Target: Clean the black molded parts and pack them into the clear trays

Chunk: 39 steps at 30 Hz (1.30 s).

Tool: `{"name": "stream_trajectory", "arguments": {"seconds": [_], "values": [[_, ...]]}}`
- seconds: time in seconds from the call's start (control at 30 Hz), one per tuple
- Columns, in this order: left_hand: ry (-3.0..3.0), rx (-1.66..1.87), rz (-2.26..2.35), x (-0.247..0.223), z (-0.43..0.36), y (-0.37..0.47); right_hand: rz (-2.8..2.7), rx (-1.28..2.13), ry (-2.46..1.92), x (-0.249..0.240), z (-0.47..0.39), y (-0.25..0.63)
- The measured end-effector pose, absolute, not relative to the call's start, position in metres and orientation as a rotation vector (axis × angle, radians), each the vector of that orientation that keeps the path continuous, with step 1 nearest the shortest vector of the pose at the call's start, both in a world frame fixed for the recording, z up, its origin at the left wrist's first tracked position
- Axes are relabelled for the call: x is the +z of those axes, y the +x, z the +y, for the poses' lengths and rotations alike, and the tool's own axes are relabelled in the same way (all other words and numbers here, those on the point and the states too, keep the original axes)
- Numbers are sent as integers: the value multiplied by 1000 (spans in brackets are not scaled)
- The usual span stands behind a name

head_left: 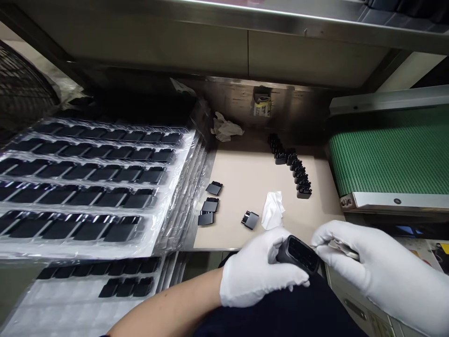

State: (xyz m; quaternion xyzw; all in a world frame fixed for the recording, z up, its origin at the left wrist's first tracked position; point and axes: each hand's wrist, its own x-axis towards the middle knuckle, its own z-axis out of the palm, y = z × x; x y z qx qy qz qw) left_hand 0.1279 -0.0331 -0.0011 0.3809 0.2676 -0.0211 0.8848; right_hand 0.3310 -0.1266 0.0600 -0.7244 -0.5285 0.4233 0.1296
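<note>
Close to my body, my left hand (pixel 263 271) in a white glove is closed around a black plastic housing (pixel 298 255), its open end turned upward and to the right. Just right of the housing, my right hand (pixel 354 260), also gloved, pinches a slim metal tool (pixel 345 250). The tool's tip is close to the housing's rim; whether they touch I cannot tell. Beyond my left hand, a crumpled white cloth (pixel 273 210) lies on the beige work surface (pixel 242 164). A single black part (pixel 250 220) lies left of the cloth.
Stacked clear trays (pixel 150 234) with rows of black parts fill the left side. Several black parts (pixel 209 206) lie beside them. A row of small black parts (pixel 300 175) runs towards the back. On the right stands a green conveyor belt (pixel 393 159); a metal shelf (pixel 305 32) crosses overhead.
</note>
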Motion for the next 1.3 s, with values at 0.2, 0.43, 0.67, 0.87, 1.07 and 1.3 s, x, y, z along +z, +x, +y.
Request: {"name": "stream_trajectory", "arguments": {"seconds": [0.2, 0.43, 0.67, 0.87, 1.07, 1.3], "values": [[796, -66, 586, 5, -32, 122, -1603, 1329, -2089, 64, -109, 313], [845, -77, 619, 4, -31, 117, -1729, 1285, -2039, 66, -100, 306], [1039, -75, 677, 2, -31, 112, -1752, 1351, -2031, 62, -104, 315], [1162, -12, 657, 0, -32, 113, -1924, 1228, -2116, 53, -107, 302], [920, -21, 662, 2, -34, 114, -1858, 1119, -2093, 42, -113, 295], [646, 20, 585, 7, -34, 116, -1415, 1425, -1998, 58, -118, 301]]}}
